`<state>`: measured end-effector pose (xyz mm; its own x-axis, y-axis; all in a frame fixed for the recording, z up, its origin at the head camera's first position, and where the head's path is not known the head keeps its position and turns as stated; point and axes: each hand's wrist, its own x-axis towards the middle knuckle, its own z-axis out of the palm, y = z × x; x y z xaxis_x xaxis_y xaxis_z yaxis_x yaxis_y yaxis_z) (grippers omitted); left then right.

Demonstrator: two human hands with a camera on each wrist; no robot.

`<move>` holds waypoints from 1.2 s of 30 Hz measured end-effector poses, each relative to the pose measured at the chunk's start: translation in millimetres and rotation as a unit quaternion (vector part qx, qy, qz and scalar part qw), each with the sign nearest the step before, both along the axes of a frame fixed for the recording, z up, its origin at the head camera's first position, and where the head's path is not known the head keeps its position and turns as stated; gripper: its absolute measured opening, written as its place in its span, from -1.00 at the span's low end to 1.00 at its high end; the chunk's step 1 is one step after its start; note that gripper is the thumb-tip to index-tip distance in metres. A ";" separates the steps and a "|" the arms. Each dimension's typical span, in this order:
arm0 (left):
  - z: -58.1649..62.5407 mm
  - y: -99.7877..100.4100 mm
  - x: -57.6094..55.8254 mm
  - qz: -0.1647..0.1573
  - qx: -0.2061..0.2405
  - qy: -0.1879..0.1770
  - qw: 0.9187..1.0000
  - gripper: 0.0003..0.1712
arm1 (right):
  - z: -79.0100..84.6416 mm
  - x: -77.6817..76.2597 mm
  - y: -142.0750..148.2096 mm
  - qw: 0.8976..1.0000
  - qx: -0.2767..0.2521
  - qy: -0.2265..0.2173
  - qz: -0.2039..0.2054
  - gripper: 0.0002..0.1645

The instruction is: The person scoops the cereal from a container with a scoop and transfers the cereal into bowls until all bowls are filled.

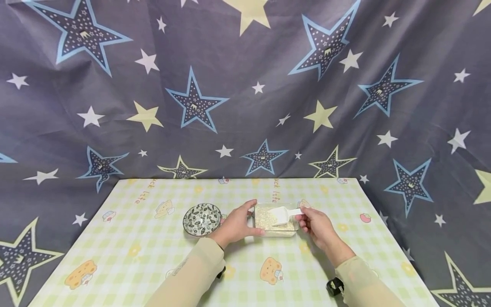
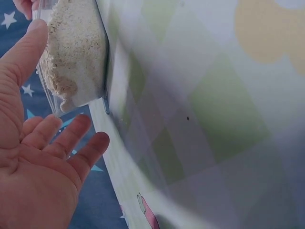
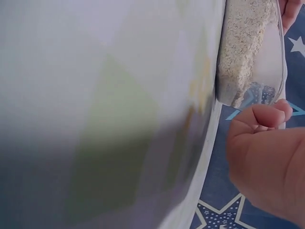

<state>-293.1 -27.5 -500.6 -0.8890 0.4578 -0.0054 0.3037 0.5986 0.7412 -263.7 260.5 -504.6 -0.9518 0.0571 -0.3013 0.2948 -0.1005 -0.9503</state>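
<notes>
A clear rectangular container [image 1: 275, 233] of rolled oats [image 1: 264, 218] sits on the table. At its left end my left hand [image 1: 238, 224] spans it, thumb at the near rim and index finger at the far corner. In the left wrist view, the thumb [image 2: 35, 40] lies against the wall while other fingers [image 2: 90, 150] stay loosely extended beyond the end. My right hand [image 1: 316, 226] pinches the handle of a white scoop [image 1: 281, 215], whose head rests down in the oats. In the right wrist view, the curled right fingers [image 3: 259, 119] are beside the container's end.
Left of the container stands a round bowl [image 1: 202, 219] with a dark leaf pattern, close to my left wrist. A green-checked cloth with cartoon prints covers the table [image 1: 153, 247]. Behind it hangs a dark star-patterned curtain [image 1: 238, 115].
</notes>
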 end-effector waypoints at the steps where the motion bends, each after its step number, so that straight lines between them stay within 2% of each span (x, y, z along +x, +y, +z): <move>1: -0.1 -0.2 -0.1 0.000 0.000 0.000 1.000 0.29 | -0.6 -0.2 1.0 1.000 -0.009 -0.004 0.001 -0.61; 8: 1.5 -0.9 -0.4 -0.002 0.001 0.004 1.000 0.30 | -5.6 -2.0 9.3 0.997 -0.069 -0.020 0.010 -0.65; 15: 2.5 -0.5 0.1 -0.003 0.004 0.006 1.000 0.30 | -9.0 -3.0 14.9 0.990 -0.137 -0.032 0.008 -0.76; 20: 2.3 0.1 0.6 -0.002 0.003 0.004 1.000 0.29 | -10.3 -2.9 19.6 0.980 -0.193 -0.039 0.007 -0.74; 25: 0.3 0.0 0.0 -0.004 0.002 0.007 1.000 0.29 | -11.5 -2.5 24.7 0.968 -0.246 -0.042 0.016 -0.60; 29: -1.4 -0.3 -0.9 -0.003 0.002 0.008 1.000 0.29 | -11.1 -1.9 26.1 0.963 -0.266 -0.046 0.021 -0.53; 36: -1.3 -0.5 0.0 -0.005 -0.004 0.014 1.000 0.28 | -9.2 -0.5 26.4 0.962 -0.267 -0.046 0.029 -0.52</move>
<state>-293.1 -28.1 -501.9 -0.8842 0.4670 0.0149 0.3302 0.6019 0.7271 -264.3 286.9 -513.7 -0.9165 -0.1824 -0.3560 0.3954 -0.5484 -0.7369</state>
